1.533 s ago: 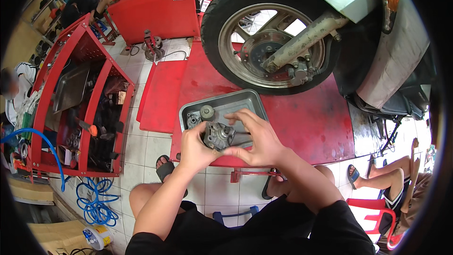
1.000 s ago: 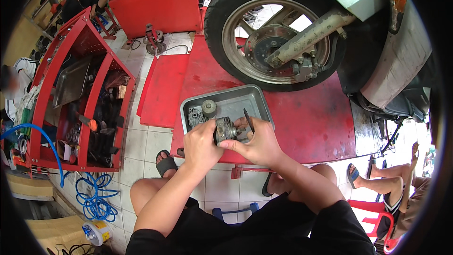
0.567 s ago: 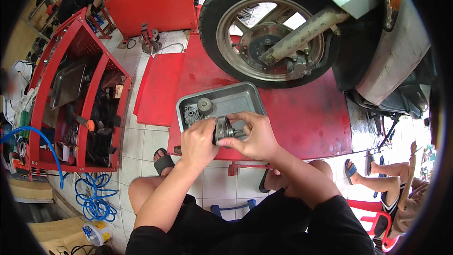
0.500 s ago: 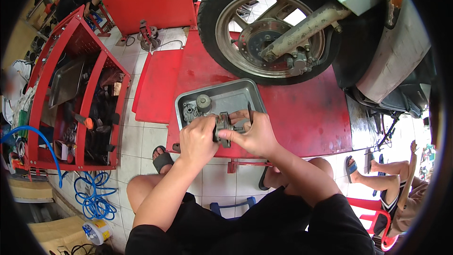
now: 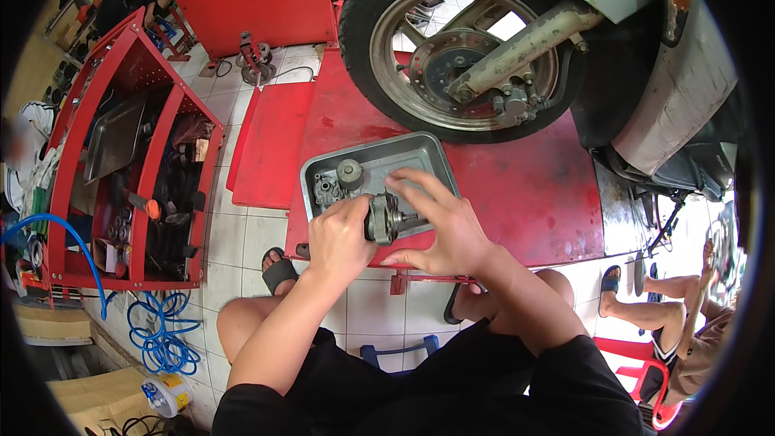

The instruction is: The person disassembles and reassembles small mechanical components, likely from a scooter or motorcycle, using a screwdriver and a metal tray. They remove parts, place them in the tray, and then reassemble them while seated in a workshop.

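The metal housing [image 5: 387,220] is clasped by the left fingers [image 5: 355,208] alone, which seemingly carry it; the right fingers [image 5: 436,186] have just released, spread around its shaft [image 5: 409,217].

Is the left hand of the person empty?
No, the left hand grips a grey metal part, whose thin shaft points toward the right hand.
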